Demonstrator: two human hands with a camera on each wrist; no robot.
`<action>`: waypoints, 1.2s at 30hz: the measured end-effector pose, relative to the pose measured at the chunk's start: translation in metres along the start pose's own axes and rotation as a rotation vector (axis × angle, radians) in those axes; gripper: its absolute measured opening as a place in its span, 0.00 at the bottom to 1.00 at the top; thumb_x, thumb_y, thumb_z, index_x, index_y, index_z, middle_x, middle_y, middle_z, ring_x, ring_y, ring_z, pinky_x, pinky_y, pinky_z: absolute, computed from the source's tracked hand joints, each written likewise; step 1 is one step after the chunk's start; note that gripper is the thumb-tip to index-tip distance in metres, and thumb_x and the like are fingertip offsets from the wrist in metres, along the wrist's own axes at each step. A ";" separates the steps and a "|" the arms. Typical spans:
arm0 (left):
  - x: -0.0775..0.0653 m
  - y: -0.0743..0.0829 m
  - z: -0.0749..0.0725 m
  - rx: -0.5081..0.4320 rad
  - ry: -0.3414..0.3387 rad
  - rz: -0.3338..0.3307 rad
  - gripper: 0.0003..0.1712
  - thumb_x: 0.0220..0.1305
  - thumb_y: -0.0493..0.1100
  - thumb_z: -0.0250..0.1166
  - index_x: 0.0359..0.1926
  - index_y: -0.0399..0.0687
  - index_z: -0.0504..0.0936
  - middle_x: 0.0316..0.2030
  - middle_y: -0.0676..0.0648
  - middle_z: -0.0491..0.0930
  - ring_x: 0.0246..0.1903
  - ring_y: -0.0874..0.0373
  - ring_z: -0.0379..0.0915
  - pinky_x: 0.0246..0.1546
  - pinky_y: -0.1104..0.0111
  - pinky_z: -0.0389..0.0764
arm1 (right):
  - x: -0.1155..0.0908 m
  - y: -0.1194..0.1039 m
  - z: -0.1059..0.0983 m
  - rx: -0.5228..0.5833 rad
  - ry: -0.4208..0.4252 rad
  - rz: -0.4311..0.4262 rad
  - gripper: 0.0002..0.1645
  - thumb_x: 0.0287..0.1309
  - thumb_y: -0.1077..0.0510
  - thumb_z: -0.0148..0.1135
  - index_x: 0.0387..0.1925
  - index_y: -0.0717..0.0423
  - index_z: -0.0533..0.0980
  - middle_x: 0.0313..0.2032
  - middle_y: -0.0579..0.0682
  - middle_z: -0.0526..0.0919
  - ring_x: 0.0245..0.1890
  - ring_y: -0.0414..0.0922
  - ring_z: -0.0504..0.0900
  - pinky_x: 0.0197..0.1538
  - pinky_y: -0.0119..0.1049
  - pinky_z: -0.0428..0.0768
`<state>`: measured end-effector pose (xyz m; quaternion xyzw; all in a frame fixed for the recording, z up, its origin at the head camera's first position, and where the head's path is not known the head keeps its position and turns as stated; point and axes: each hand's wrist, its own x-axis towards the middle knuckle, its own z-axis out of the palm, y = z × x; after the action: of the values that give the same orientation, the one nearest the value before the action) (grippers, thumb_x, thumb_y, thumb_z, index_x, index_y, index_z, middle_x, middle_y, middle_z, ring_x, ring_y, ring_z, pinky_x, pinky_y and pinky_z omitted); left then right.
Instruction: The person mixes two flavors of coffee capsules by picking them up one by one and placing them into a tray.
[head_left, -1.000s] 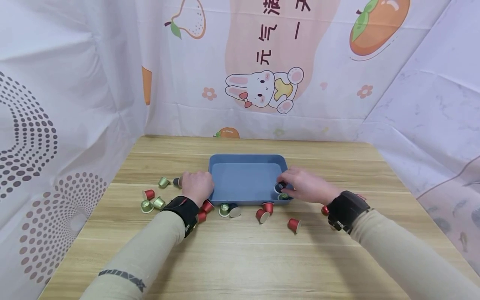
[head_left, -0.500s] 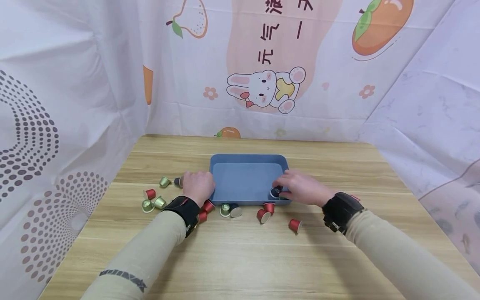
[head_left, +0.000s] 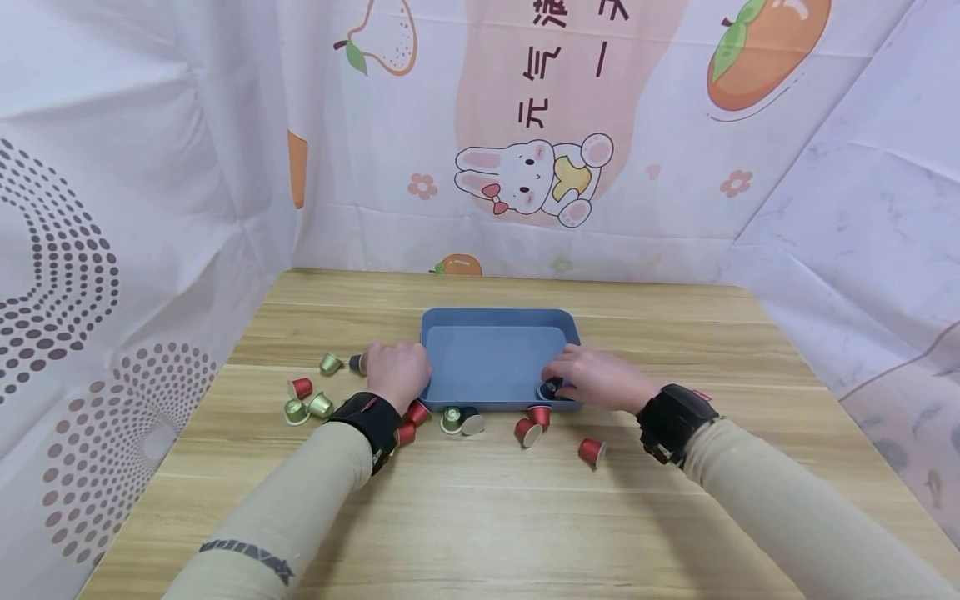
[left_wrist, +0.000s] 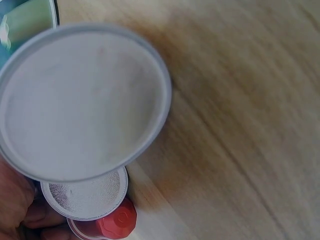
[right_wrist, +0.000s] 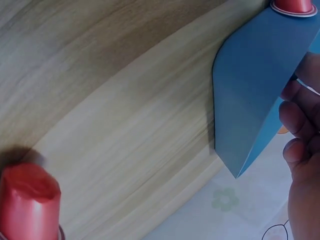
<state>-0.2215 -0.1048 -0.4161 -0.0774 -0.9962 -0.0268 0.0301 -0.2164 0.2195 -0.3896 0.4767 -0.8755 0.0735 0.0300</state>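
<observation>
Right hand [head_left: 597, 379], dark capsule [head_left: 551, 387] farther left

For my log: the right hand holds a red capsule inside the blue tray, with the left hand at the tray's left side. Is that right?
Not quite: the capsule is dark, not red, as the head view shows. The right hand does hold it inside the blue tray, and the left hand is at the tray's left side.

The head view looks forward and down; wrist views sit closer, the right sharing the tray [head_left: 487, 358].
</observation>
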 end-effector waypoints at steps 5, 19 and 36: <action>0.000 0.000 0.001 0.006 0.006 -0.001 0.20 0.70 0.41 0.58 0.18 0.48 0.79 0.22 0.47 0.80 0.27 0.49 0.78 0.40 0.51 0.72 | 0.001 0.001 0.004 -0.005 -0.019 -0.008 0.16 0.53 0.65 0.77 0.44 0.57 0.84 0.40 0.48 0.88 0.39 0.45 0.78 0.42 0.39 0.80; -0.001 0.001 -0.002 0.031 0.016 0.006 0.23 0.70 0.41 0.58 0.15 0.49 0.75 0.18 0.48 0.77 0.24 0.49 0.77 0.37 0.51 0.74 | 0.000 0.004 0.007 0.016 -0.052 0.014 0.21 0.52 0.67 0.76 0.49 0.59 0.83 0.45 0.50 0.88 0.42 0.47 0.80 0.45 0.41 0.81; -0.001 0.001 0.000 0.019 0.023 0.007 0.23 0.69 0.41 0.59 0.14 0.49 0.74 0.17 0.49 0.76 0.25 0.49 0.77 0.37 0.51 0.73 | -0.006 0.001 -0.008 0.046 0.013 0.100 0.14 0.60 0.62 0.71 0.48 0.61 0.83 0.41 0.53 0.85 0.41 0.48 0.82 0.45 0.42 0.82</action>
<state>-0.2204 -0.1044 -0.4166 -0.0801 -0.9957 -0.0182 0.0426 -0.2141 0.2264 -0.3830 0.4327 -0.8960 0.0980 0.0209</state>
